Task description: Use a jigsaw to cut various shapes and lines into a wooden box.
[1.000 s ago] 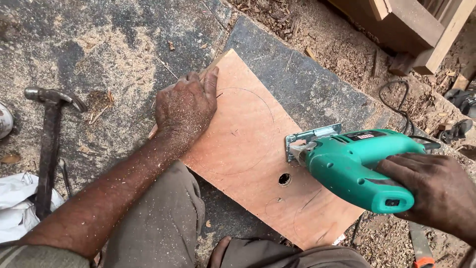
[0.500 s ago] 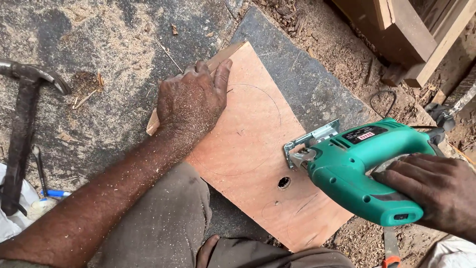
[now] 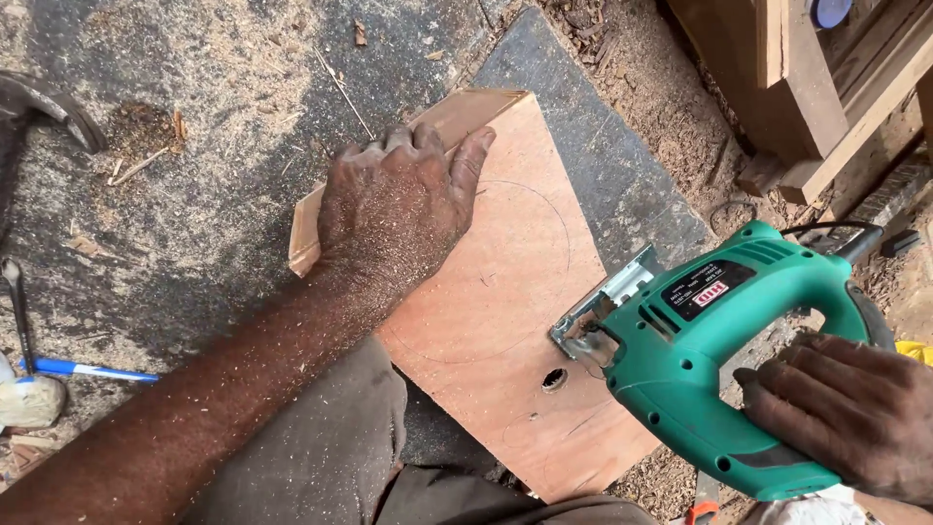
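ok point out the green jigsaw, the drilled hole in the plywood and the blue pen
green jigsaw (image 3: 724,374), head view, on the side of its body.
drilled hole (image 3: 554,379), head view, on its dark centre in the plywood.
blue pen (image 3: 92,369), head view, on the middle of its barrel.

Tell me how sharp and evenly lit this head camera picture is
Head view: soft, even daylight, no hard shadows or glare; left hand on the plywood board and the green jigsaw under the right hand look sharp; frame edges slightly stretched.

Green jigsaw tilted beside drilled hole; plywood board flat, pencilled circle.
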